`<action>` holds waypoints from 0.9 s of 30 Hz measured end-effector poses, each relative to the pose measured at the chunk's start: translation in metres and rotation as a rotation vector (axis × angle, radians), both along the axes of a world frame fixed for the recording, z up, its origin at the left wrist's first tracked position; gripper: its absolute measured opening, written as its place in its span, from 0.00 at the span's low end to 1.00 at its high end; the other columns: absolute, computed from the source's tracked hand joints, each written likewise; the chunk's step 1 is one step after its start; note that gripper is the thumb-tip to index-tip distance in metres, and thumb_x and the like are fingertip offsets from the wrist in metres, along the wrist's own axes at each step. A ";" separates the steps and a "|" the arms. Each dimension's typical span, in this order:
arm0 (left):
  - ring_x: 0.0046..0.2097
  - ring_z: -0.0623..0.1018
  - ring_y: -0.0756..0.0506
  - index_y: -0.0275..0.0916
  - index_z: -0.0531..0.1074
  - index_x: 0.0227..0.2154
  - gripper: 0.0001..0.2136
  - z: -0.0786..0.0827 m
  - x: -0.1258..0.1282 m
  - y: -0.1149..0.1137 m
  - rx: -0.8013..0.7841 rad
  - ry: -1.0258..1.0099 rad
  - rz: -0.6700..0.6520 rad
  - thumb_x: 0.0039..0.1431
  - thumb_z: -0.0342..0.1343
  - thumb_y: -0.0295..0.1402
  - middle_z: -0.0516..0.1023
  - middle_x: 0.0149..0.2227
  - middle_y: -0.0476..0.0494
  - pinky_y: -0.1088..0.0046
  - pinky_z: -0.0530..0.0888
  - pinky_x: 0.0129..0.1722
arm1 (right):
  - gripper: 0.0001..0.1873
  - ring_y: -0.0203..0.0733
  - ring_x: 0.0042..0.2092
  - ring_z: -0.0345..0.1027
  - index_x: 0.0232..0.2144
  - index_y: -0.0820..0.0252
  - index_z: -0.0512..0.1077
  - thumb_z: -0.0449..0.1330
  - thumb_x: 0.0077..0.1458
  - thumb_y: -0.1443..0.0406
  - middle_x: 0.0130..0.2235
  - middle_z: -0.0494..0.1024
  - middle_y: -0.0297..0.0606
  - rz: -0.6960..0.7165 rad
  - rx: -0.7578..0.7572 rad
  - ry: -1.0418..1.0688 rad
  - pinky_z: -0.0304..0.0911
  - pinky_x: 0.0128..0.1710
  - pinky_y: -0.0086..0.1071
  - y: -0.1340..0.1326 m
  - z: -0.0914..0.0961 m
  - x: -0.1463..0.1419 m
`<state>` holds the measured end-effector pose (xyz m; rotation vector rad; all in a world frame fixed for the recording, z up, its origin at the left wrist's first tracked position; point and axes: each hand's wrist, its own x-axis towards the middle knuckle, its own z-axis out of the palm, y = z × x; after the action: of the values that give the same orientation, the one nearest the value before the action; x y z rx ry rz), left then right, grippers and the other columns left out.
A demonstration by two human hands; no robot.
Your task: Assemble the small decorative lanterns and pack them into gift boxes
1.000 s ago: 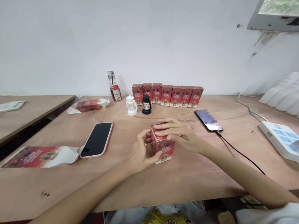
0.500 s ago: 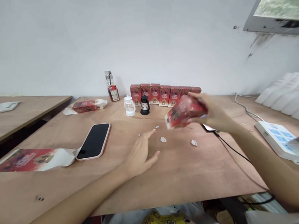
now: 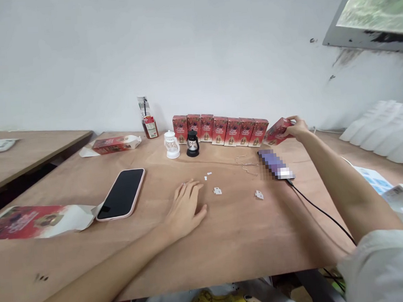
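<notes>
My right hand [image 3: 297,128] grips a red printed box [image 3: 277,133] at the right end of a row of similar red boxes [image 3: 219,131] along the wall. The held box leans slightly; whether its base touches the table I cannot tell. My left hand [image 3: 186,208] lies flat on the table, fingers spread, holding nothing. Close to its fingertips are tiny white scraps [image 3: 206,177] and a small white plastic piece [image 3: 217,191]; a second such piece [image 3: 259,195] lies farther right. Behind them stand a white mini lantern [image 3: 171,145] and a black mini lantern [image 3: 192,144].
A pink-edged phone [image 3: 122,194] lies left, beside a flattened red box [image 3: 37,221] and an opened red box [image 3: 113,144]. A bottle [image 3: 149,126] stands by the wall. Bent wires [image 3: 247,166] lie near a cabled phone [image 3: 275,163]. A power strip [image 3: 372,180] is at right.
My right hand has carried the red box back and right, to the end of the row, uncovering the cabled phone and the wires. My left hand has settled flat, almost in place.
</notes>
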<state>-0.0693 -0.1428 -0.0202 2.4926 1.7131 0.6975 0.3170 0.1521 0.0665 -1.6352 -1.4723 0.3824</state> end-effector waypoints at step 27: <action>0.62 0.60 0.35 0.32 0.58 0.54 0.22 0.000 0.002 -0.003 -0.121 -0.007 0.070 0.58 0.46 0.35 0.62 0.59 0.30 0.50 0.60 0.58 | 0.52 0.49 0.52 0.63 0.58 0.60 0.55 0.63 0.26 0.74 0.54 0.65 0.46 0.150 0.023 0.132 0.63 0.53 0.43 0.037 -0.028 -0.081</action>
<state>-0.0676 -0.1454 -0.0204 2.3577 1.7908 0.5881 0.2360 0.1894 0.0388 -1.4570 -1.4975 0.5447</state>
